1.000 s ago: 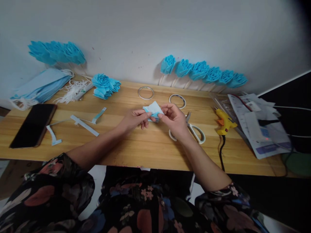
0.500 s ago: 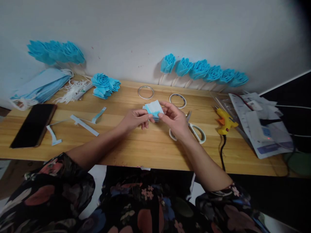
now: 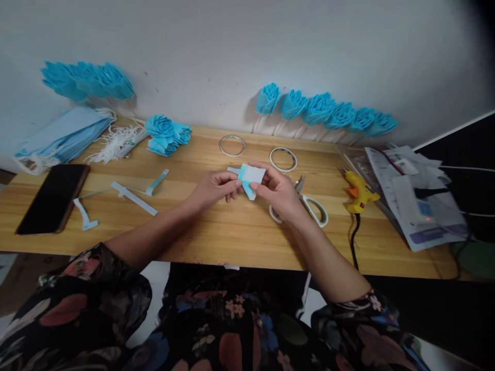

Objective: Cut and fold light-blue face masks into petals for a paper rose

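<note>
Both hands meet over the middle of the wooden table (image 3: 232, 242). My left hand (image 3: 214, 188) and my right hand (image 3: 279, 191) pinch a small folded piece of pale blue and white material (image 3: 249, 178) between thumbs and fingertips, just above the tabletop. White-handled scissors (image 3: 314, 207) lie partly under my right hand. Two thin rings (image 3: 232, 146) (image 3: 283, 159) lie on the table just beyond the hands.
A row of blue fabric roses (image 3: 328, 114) leans on the wall; more roses (image 3: 167, 135) (image 3: 87, 82) and a stack of blue face masks (image 3: 62, 135) sit at left. A black phone (image 3: 52, 198), cut strips (image 3: 133, 198), a yellow glue gun (image 3: 359, 190) and papers (image 3: 417, 201) lie around.
The folded piece has been turned between the fingers, its white flap now pointing right toward my right hand. Both hands stay in the same place.
</note>
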The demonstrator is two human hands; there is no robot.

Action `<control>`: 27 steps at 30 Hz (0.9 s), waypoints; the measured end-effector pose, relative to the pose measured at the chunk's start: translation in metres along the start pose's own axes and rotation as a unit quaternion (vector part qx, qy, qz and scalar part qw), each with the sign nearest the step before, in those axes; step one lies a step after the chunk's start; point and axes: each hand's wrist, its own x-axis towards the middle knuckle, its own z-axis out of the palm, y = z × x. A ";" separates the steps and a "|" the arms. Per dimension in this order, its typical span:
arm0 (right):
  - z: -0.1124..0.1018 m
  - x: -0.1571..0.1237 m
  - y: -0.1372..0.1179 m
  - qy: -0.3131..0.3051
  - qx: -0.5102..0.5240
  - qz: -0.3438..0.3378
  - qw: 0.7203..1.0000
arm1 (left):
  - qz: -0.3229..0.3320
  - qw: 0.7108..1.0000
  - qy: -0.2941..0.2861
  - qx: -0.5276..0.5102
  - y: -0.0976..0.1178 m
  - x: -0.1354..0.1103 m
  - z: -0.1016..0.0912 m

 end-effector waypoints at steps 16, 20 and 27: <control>0.003 0.000 -0.001 0.011 -0.014 0.012 1.000 | 0.013 1.000 0.014 -0.025 0.004 -0.002 0.003; 0.003 0.000 0.000 0.010 -0.017 0.005 1.000 | 0.004 1.000 0.002 -0.018 0.002 -0.001 0.001; 0.003 0.000 0.002 0.005 -0.018 0.010 1.000 | -0.005 1.000 0.020 -0.010 -0.002 0.001 0.000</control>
